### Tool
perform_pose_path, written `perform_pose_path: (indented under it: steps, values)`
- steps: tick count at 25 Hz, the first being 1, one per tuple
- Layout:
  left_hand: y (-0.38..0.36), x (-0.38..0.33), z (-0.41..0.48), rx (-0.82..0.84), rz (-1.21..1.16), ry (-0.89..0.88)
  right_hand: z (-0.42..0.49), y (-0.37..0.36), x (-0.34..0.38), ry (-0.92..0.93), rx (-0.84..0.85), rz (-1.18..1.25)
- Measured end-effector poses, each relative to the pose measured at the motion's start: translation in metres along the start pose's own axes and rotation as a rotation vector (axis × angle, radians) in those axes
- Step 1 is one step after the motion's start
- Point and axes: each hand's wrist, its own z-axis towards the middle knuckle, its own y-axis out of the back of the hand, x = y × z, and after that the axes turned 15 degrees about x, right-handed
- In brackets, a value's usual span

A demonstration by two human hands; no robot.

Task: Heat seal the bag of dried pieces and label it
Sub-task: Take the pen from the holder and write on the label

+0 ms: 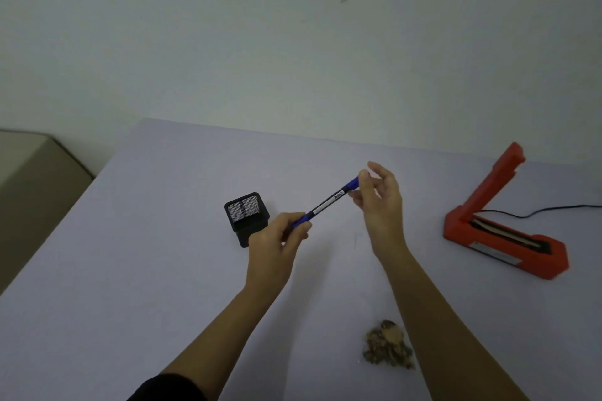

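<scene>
Fingers (298, 231) of the left hand (277, 238) curl round the lower end of one blue marker (329, 203). The right hand (381, 202) pinches its capped tip, the other fingers spread. Its long axis runs from 8 to 2 o'clock, with the cap toward 2. One bag of dried pieces (386, 345) lies on the table (130, 270) at 5 o'clock. One red heat sealer (501, 231), arm raised, sits at 3, and one black mesh holder (247, 215) at 9.

Bare table (163, 270) lies between the mesh holder (246, 216) and the open-lidded sealer (501, 231), well apart.
</scene>
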Motion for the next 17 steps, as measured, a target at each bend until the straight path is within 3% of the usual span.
perform_pose_path:
  steps: [3, 8, 11, 14, 17]
  values:
    - [-0.015, -0.006, -0.002, 0.100, 0.089, -0.053, -0.016, -0.017, -0.008, -0.081, 0.008, -0.015]
    - [-0.030, -0.005, -0.007, 0.231, 0.331, -0.051, -0.015, -0.020, -0.009, -0.207, -0.149, -0.078]
    - [-0.029, -0.007, -0.009, 0.253, 0.282, -0.032, -0.011, -0.021, -0.010, -0.240, -0.182, -0.067]
    - [-0.017, 0.013, -0.037, 0.314, 0.103, 0.138, 0.003, 0.008, 0.005, -0.228, -0.356, 0.040]
    - [0.005, 0.059, -0.066, 0.290, 0.062, 0.371, 0.006, 0.028, 0.013, -0.166, -0.225, -0.085]
